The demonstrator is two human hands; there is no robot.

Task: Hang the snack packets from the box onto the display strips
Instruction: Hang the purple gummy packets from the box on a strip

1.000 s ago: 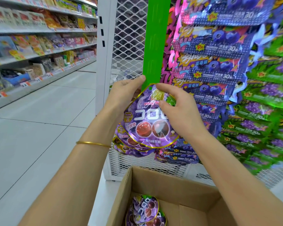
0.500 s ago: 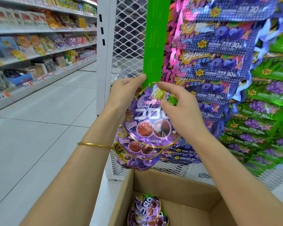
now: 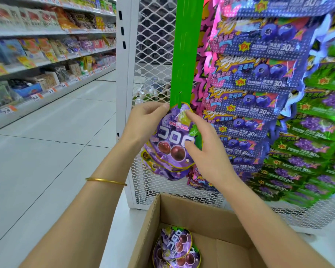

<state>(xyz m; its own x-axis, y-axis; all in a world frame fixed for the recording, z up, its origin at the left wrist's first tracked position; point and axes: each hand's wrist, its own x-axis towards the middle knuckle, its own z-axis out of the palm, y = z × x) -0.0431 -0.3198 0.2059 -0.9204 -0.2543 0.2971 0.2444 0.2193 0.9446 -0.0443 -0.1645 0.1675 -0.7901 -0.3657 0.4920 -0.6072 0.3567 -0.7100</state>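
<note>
Two hands are holding one purple snack packet [image 3: 174, 140]: my left hand [image 3: 149, 115] is pinching its top left edge, and my right hand [image 3: 205, 151] is gripping its right side, thumb and forefinger lying on the front. The packet's top is touching the lower end of the green display strip [image 3: 186, 55], overlapping the hung packets [image 3: 162, 169] just below. Spare packets [image 3: 176, 246] are lying in the open cardboard box [image 3: 182, 211] beneath my forearms, near the white mesh rack [image 3: 155, 55].
</note>
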